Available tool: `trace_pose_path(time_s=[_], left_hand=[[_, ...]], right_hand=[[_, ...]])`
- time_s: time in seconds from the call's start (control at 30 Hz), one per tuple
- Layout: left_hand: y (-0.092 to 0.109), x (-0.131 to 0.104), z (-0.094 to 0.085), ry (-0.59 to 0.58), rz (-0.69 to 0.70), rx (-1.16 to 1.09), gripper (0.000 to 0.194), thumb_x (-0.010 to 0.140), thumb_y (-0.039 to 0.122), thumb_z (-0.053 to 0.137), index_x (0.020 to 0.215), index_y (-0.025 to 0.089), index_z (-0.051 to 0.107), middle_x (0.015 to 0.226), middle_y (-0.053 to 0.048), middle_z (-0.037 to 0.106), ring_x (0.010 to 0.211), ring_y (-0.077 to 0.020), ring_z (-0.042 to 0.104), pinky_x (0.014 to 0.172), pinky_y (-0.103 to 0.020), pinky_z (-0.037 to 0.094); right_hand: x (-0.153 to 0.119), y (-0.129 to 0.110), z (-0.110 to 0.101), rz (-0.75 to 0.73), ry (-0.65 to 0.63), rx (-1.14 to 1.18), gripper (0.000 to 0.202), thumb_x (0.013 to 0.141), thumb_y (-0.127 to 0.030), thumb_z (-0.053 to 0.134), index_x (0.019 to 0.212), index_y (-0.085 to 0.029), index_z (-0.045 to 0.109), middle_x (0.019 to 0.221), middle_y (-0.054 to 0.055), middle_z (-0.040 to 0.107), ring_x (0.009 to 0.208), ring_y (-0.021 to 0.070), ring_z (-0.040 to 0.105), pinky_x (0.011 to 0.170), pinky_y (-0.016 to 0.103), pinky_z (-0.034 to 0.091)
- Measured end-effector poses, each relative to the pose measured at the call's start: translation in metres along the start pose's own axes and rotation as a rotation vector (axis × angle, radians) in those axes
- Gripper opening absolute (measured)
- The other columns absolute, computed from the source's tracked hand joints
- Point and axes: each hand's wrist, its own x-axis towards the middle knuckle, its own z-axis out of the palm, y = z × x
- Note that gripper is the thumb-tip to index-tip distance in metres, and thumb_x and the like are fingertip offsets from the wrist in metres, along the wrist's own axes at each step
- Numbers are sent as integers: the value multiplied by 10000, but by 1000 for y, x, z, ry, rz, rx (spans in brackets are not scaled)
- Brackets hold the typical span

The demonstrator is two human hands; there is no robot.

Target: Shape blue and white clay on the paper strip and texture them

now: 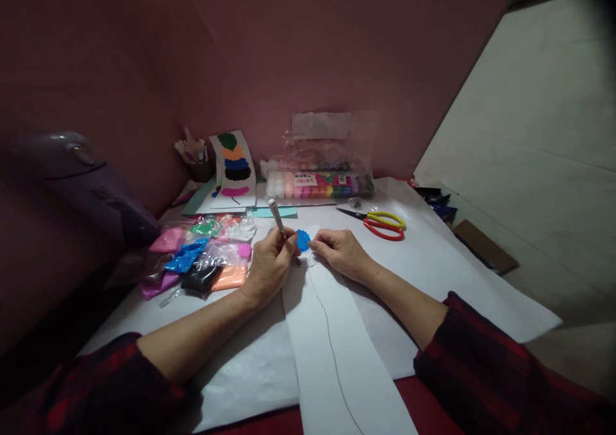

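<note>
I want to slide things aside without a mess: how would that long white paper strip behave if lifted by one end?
The paper strip looks thin and lies flat, so it would likely flop and bend. It is probably very light. The blue clay at its far end, under the right hand, might weigh that end down.

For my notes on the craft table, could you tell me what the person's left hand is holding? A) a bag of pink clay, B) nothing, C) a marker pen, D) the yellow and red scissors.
C: the left hand grips a marker pen beside the blue clay patch, while the scissors lie apart on the paper.
</note>
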Motion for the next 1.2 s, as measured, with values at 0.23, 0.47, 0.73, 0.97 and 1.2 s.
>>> trace_pose_path(time_s=[0.23, 0.47, 0.73, 0.97, 1.2], left_hand=[[3, -2, -2, 15, 23, 76, 152, 878, 306, 519, 846, 170, 579, 674, 0, 643, 628, -120, 595, 636, -250, 471], [0, -1, -2, 54, -20, 84, 135, 870, 297, 514, 832, 185, 579, 652, 22, 631, 555, -105, 566, 565, -230, 437], [-3, 2, -3, 136, -25, 52, 112, 858, 283, 537, 817, 181, 561, 633, 19, 603, 534, -103, 533, 545, -228, 424], [-3, 2, -2, 261, -21, -45, 154, 874, 334, 547, 869, 183, 575, 672, 26, 574, 533, -88, 502, 528, -217, 410], [2, 3, -2, 240, -59, -80, 178, 863, 351, 563, 816, 179, 563, 603, 45, 528, 466, -85, 457, 480, -224, 393]], right_hand=[[0, 0, 1, 0, 2, 11, 272, 872, -313, 561, 629, -192, 572, 581, -1, 618, 567, 124, 507, 582, 242, 366], [0, 1, 1, 5, 3, 13, 261, 867, -319, 562, 642, -190, 588, 569, -1, 607, 559, 126, 501, 577, 243, 365], [1, 1, 1, 10, 1, 10, 268, 863, -325, 560, 631, -192, 576, 566, -2, 607, 555, 127, 505, 582, 247, 366], [0, 1, 2, 10, 3, 9, 276, 856, -316, 561, 609, -195, 549, 550, -8, 589, 552, 127, 504, 583, 247, 365], [1, 0, 1, 5, 5, 16, 282, 861, -319, 555, 608, -197, 551, 552, -7, 591, 552, 127, 499, 584, 247, 374]])
